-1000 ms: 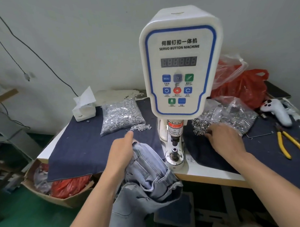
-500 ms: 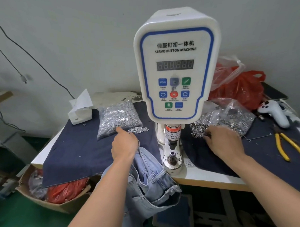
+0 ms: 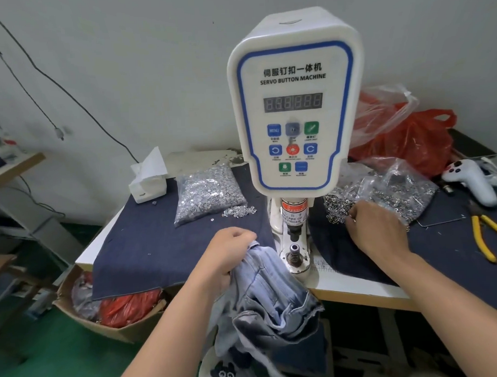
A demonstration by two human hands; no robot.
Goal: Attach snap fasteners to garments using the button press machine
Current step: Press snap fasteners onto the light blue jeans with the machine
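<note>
At the button press machine (image 3: 294, 116), the left hand (image 3: 230, 252) grips a light denim garment (image 3: 269, 294) bunched just left of the lower die (image 3: 294, 253) — the right hand (image 3: 375, 229) pinches among loose snap fasteners (image 3: 336, 209) on the dark cloth (image 3: 165, 247).

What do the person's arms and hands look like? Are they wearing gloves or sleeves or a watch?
No gloves. Both hands are bare: the left hand and the right hand. Both forearms are bare too, with no sleeves showing anywhere in the picture. There is no watch, bracelet or ring that I can see. The arms come up from the bottom edge, one on each side.
</note>
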